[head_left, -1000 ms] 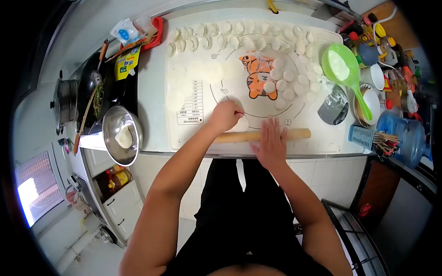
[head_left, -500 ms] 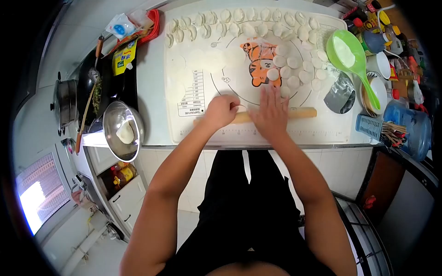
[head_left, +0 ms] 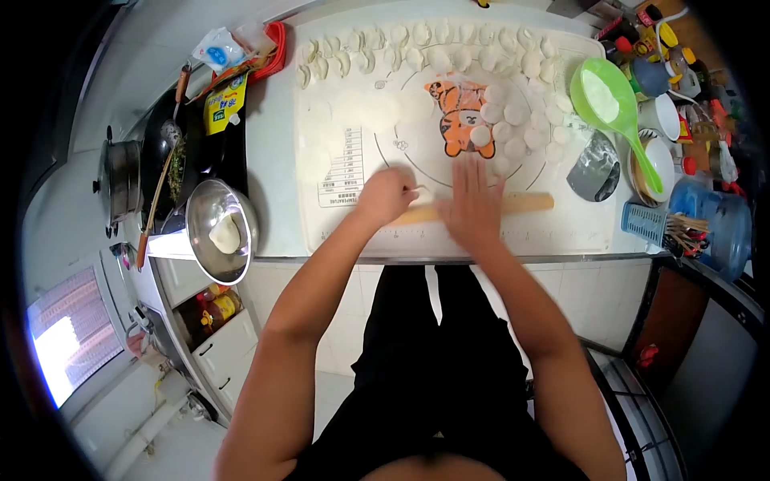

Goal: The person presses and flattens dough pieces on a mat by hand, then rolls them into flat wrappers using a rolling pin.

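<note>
While pinching a partly hidden white dough piece (head_left: 423,194) in the curled left hand (head_left: 388,195), just above the frame's centre, with the right hand (head_left: 475,208) laid flat and ungripping over a pale, cylindrical wooden rolling pin (head_left: 525,203), at risk of tearing the edge through too hard a pull. Possibly liable, too, to squash small round white dough discs (head_left: 502,132), upper right of centre, by rolling too far up the frame.

Left hand (head_left: 387,196) curls in; right hand (head_left: 472,210) lies palm-down.

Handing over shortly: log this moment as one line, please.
left hand: pinching dough piece | right hand: flat on rolling pin | dumplings: along mat's far edge | metal bowl: holds dough lump
</note>
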Motion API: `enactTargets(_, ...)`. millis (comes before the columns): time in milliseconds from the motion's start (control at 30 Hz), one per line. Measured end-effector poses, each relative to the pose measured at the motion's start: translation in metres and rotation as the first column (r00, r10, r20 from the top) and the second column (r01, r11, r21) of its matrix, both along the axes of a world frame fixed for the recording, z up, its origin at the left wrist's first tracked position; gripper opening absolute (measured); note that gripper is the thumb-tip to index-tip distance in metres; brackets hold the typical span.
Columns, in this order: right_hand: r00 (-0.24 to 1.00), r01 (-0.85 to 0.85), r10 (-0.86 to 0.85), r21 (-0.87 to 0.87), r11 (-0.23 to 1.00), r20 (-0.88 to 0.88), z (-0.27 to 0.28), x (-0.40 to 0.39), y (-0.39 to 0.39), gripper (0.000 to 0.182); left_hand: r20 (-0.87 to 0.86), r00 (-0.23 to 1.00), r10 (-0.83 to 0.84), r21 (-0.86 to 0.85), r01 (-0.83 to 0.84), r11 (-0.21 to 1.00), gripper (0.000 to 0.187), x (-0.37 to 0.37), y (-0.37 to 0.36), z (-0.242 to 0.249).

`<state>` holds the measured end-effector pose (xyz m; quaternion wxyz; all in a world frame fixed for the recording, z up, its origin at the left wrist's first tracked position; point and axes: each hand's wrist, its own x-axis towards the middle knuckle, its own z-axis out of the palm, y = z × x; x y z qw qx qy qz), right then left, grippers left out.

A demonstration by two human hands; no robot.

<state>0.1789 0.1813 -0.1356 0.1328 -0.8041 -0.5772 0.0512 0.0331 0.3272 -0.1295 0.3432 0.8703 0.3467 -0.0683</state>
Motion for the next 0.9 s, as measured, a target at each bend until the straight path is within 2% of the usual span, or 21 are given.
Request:
enactTargets(67, 0.994, -0.016, 0.001, -0.15, 0.989, -0.106, 0.001, -0.02, -0.052, 0.085, 0.025, 0.998, 0.064, 0.003, -0.064, 0.998, 0.017, -0.015, -0.002, -0.001)
enactTargets(100, 0.998, -0.021, 0.004, -0.252, 0.968, -0.067, 0.009, -0.024, -0.065, 0.089, 0.03, 0.985, 0.168, -0.105, -0.164, 0.981, 0.018, -0.023, -0.003, -0.002)
enactTargets(133, 0.997, -0.025, 0.004, -0.259, 0.966, -0.083, 0.009, -0.024, -0.054, 0.089, 0.01, 0.964, 0.265, -0.216, -0.257, 0.942, 0.019, -0.03, -0.006, 0.002)
enactTargets(167, 0.995, 0.027, -0.042, -0.152, 0.988, -0.095, 0.004, -0.021, -0.036, 0.089, -0.064, 0.991, 0.12, -0.196, -0.13, 0.972, 0.02, -0.031, -0.003, 0.003)
enactTargets(200, 0.991, 0.083, -0.085, -0.032, 0.996, -0.1, -0.004, -0.014, -0.015, 0.089, -0.074, 0.991, 0.112, -0.202, -0.125, 0.971, 0.02, -0.03, -0.007, 0.001)
enactTargets(233, 0.997, 0.057, -0.048, 0.141, 0.988, -0.061, -0.012, -0.003, 0.009, 0.086, -0.028, 0.991, 0.129, -0.129, -0.131, 0.983, 0.019, -0.022, -0.005, -0.001)
enactTargets(267, 0.997, 0.059, -0.05, 0.147, 0.987, -0.059, -0.01, -0.001, 0.017, 0.086, 0.015, 0.99, 0.143, -0.062, -0.141, 0.988, 0.018, -0.016, -0.004, -0.001)
enactTargets(333, 0.998, 0.046, -0.043, 0.064, 0.997, -0.042, -0.003, 0.002, 0.027, 0.084, -0.025, 0.993, 0.114, -0.051, -0.116, 0.992, 0.017, -0.011, 0.001, 0.003)
enactTargets(367, 0.998, 0.045, -0.043, 0.067, 0.997, -0.035, 0.0, -0.005, 0.007, 0.084, -0.024, 0.992, 0.125, -0.02, -0.126, 0.992, 0.017, -0.015, -0.001, -0.001)
enactTargets(400, 0.998, 0.021, -0.022, -0.012, 1.0, -0.06, 0.002, -0.019, -0.031, 0.085, -0.022, 0.99, 0.14, 0.012, -0.14, 0.99, 0.016, -0.019, -0.001, -0.003)
enactTargets(433, 0.996, -0.007, -0.001, -0.091, 0.996, -0.09, 0.002, -0.026, -0.05, 0.086, -0.08, 0.98, 0.184, -0.059, -0.189, 0.98, 0.016, -0.022, 0.001, 0.005)
enactTargets(467, 0.996, -0.013, 0.004, -0.089, 0.996, -0.094, -0.001, -0.025, -0.047, 0.086, -0.084, 0.978, 0.19, -0.056, -0.195, 0.979, 0.016, -0.026, 0.004, 0.004)
enactTargets(533, 0.995, 0.035, -0.045, -0.111, 0.993, -0.087, 0.001, -0.03, -0.047, 0.088, -0.123, 0.924, 0.361, -0.412, -0.378, 0.829, 0.016, -0.036, -0.001, 0.005)
enactTargets(567, 0.996, 0.063, -0.058, 0.07, 0.996, -0.072, -0.006, -0.022, -0.025, 0.088, -0.139, 0.935, 0.326, -0.339, -0.354, 0.872, 0.017, -0.032, -0.003, 0.006)
enactTargets(600, 0.996, 0.064, -0.058, 0.08, 0.995, -0.066, -0.012, -0.013, -0.002, 0.088, -0.13, 0.936, 0.326, -0.333, -0.351, 0.875, 0.017, -0.025, -0.003, 0.002)
enactTargets(667, 0.998, 0.049, -0.052, 0.106, 0.993, 0.025, -0.013, -0.004, 0.026, 0.09, 0.063, 0.984, 0.168, -0.041, -0.166, 0.985, 0.016, -0.017, -0.004, 0.001)
enactTargets(733, 0.999, 0.04, -0.041, 0.069, 0.997, 0.016, -0.003, -0.016, -0.005, 0.091, 0.022, 0.987, 0.159, -0.031, -0.158, 0.987, 0.018, -0.017, -0.002, 0.004)
enactTargets(800, 0.997, 0.033, -0.04, -0.108, 0.994, -0.059, 0.008, -0.034, -0.05, 0.088, -0.008, 0.955, 0.297, -0.061, -0.297, 0.953, 0.018, -0.033, -0.002, 0.001)
enactTargets(833, 0.998, 0.027, -0.034, -0.106, 0.994, -0.062, 0.003, -0.032, -0.045, 0.088, 0.049, 0.914, 0.402, -0.132, -0.393, 0.91, 0.019, -0.042, -0.003, -0.003)
enactTargets(900, 0.993, 0.069, -0.077, -0.089, 0.994, -0.092, -0.004, -0.034, -0.044, 0.089, -0.012, 0.938, 0.347, -0.18, -0.343, 0.922, 0.019, -0.048, -0.006, -0.005)
